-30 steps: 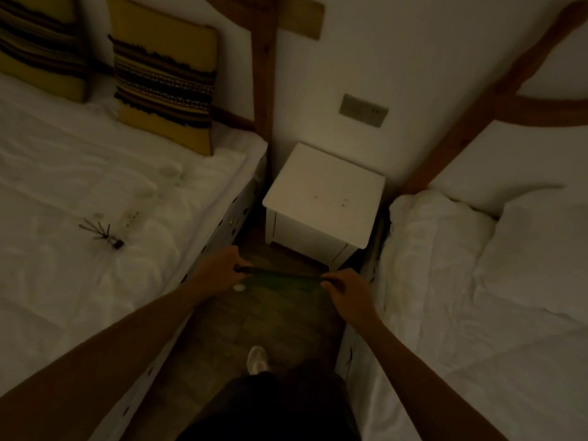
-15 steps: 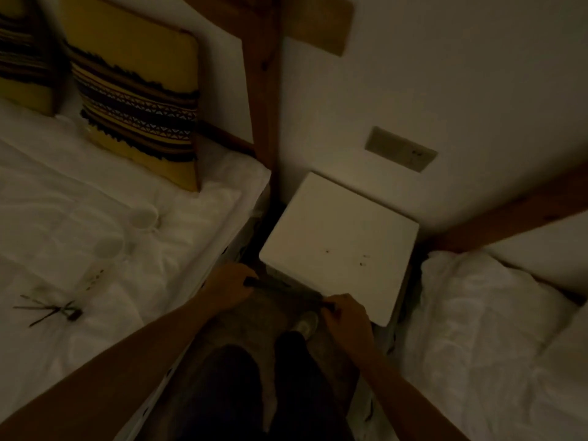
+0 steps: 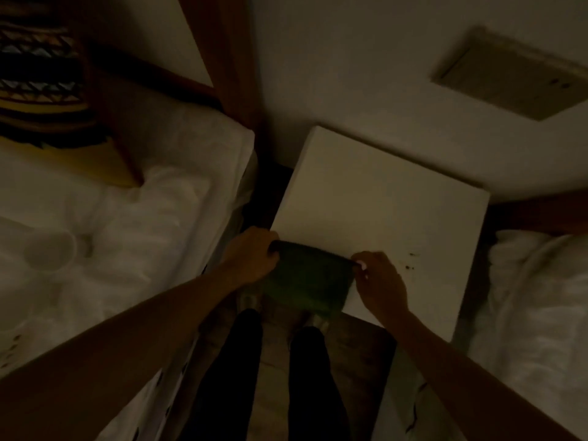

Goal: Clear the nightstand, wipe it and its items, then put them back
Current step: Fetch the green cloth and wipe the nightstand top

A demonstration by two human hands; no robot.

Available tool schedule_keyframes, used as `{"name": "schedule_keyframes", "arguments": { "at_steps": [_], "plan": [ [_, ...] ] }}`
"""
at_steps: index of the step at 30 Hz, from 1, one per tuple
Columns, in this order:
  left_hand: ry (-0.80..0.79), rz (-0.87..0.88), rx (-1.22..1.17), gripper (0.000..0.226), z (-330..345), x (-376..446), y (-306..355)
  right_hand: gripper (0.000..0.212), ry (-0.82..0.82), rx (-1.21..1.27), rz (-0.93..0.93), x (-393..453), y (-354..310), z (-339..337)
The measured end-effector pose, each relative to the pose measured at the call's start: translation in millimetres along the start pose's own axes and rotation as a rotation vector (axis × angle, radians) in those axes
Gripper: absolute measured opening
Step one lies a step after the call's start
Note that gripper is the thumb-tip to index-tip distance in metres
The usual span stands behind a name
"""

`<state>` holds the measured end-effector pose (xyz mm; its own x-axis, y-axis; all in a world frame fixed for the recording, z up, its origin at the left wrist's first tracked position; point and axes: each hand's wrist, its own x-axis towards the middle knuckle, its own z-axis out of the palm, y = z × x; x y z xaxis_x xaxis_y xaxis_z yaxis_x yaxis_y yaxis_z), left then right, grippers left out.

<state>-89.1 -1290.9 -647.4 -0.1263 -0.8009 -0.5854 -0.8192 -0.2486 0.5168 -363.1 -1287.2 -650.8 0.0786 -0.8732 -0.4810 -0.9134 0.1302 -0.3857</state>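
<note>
Two hands pinch the green cloth (image 3: pixel 310 275) taut, left hand (image 3: pixel 251 259) and right hand (image 3: pixel 378 281) at its top corners, long edge running across the nightstand (image 3: pixel 381 198) front; bare top lies straight ahead, dark specks (image 3: pixel 410 261) nearest the right.

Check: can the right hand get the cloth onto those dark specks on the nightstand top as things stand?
Probably yes. The right hand pinches the green cloth at the nightstand front edge, and the dark specks lie just beside it with nothing on the top between them.
</note>
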Motion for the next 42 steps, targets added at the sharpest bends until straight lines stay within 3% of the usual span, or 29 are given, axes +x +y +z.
{"name": "schedule_keyframes", "arguments": {
  "at_steps": [2,4,6,8,10,14,21,25,28,31,33,36,39,42],
  "plan": [
    [0.048,0.031,0.014,0.017,5.5,21.6,-7.2,0.039,0.086,-0.119,-0.134,12.0,-11.1,14.6],
    [0.126,0.134,0.054,0.028,14.5,38.1,-18.2,0.052,0.126,-0.196,-0.46,18.9,-25.6,36.6],
    [0.18,0.281,0.092,0.045,20.2,51.8,-28.7,0.06,0.057,-0.273,-0.821,23.3,-32.1,61.6],
    [0.181,0.414,0.132,0.055,22.0,65.2,-35.2,0.059,-0.082,-0.384,-1.062,27.3,-28.0,80.7],
    [0.169,0.485,0.173,0.057,21.7,83.3,-36.9,0.055,-0.163,-0.395,-1.156,38.0,-18.0,96.2],
    [0.162,0.551,0.271,0.058,15.8,124.8,-20.7,0.056,-0.173,-0.292,-1.216,55.0,-10.2,113.3],
    [0.047,0.457,0.151,0.062,-4.6,179.5,17.0,0.053,-0.19,-0.249,-1.339,96.0,-9.9,94.4],
    [0.074,0.473,0.029,0.064,-6.6,175.4,17.9,0.053,-0.052,-0.312,-1.269,149.9,-12.0,64.7],
    [0.269,0.454,0.05,0.062,3.3,173.0,24.7,0.046,0.098,-0.432,-1.156,196.0,-13.1,34.0],
    [0.39,0.374,0.129,0.062,18.4,168.3,30.9,0.048,0.231,-0.429,-0.89,229.0,-1.5,5.6],
    [0.348,0.361,0.231,0.063,32.2,160.4,29.4,0.049,0.332,-0.4,-0.669,239.5,9.8,-5.1],
    [0.324,0.364,0.466,0.064,50.0,151.6,22.6,0.052,0.406,-0.389,-0.487,232.9,23.0,-1.7],
    [0.348,0.366,0.506,0.062,52.1,153.7,21.0,0.057,0.452,-0.341,-0.257,199.0,29.5,15.6],
    [0.349,0.395,0.531,0.062,52.7,155.1,20.1,0.059,0.41,-0.277,-0.277,135.2,46.7,43.2]
  ]
}}
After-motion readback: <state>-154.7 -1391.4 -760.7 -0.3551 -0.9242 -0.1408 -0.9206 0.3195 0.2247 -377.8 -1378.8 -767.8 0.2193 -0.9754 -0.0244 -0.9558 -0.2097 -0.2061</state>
